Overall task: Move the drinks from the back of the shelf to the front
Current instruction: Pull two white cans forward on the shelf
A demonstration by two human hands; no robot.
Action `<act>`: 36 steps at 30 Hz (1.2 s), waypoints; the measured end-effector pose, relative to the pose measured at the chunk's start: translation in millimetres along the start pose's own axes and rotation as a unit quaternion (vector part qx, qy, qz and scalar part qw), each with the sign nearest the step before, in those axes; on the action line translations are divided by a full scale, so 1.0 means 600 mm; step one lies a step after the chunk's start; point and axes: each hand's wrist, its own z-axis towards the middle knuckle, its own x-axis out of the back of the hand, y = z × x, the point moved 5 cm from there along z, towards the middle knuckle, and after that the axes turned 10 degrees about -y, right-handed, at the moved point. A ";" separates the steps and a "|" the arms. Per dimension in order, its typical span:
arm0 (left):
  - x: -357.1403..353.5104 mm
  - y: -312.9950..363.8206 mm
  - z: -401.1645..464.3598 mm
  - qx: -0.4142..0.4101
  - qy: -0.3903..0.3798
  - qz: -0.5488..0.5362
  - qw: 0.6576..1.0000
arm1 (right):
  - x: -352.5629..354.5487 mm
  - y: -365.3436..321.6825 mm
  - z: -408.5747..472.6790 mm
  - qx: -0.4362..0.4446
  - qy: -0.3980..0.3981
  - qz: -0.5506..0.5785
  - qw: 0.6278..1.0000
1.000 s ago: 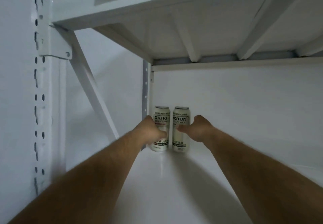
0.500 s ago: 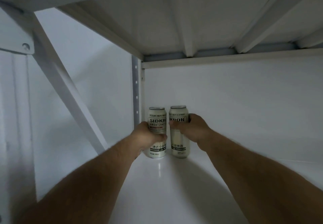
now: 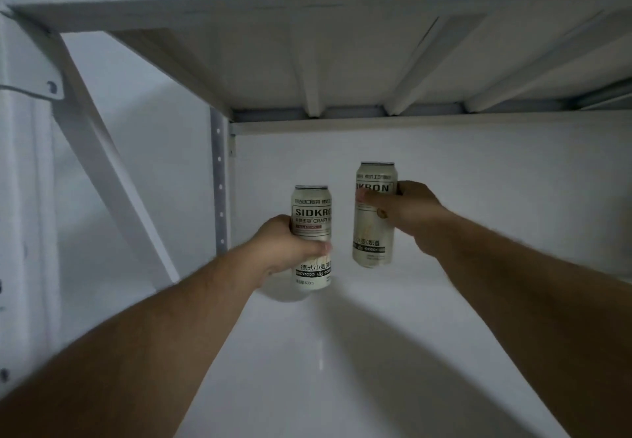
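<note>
Hands [image 3: 290, 246] — each around a can [image 3: 374, 232]

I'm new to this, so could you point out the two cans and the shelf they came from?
left can [image 3: 312, 210]: head view, on its printed label.
right can [image 3: 374, 232]: head view, on its bare middle.
shelf [image 3: 342, 369]: head view, on its bare white board.
</note>
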 end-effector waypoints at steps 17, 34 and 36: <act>-0.301 0.201 -0.116 -0.066 -0.077 -0.064 0.993 | 0.322 -0.010 -0.265 -0.009 0.088 -0.042 0.995; -0.556 0.364 -0.142 -0.072 -0.080 -0.101 0.989 | 0.605 0.038 -0.376 -0.025 0.103 -0.057 0.993; -0.573 0.371 -0.124 -0.081 -0.083 -0.102 0.988 | 0.621 0.050 -0.365 -0.022 0.108 -0.061 0.992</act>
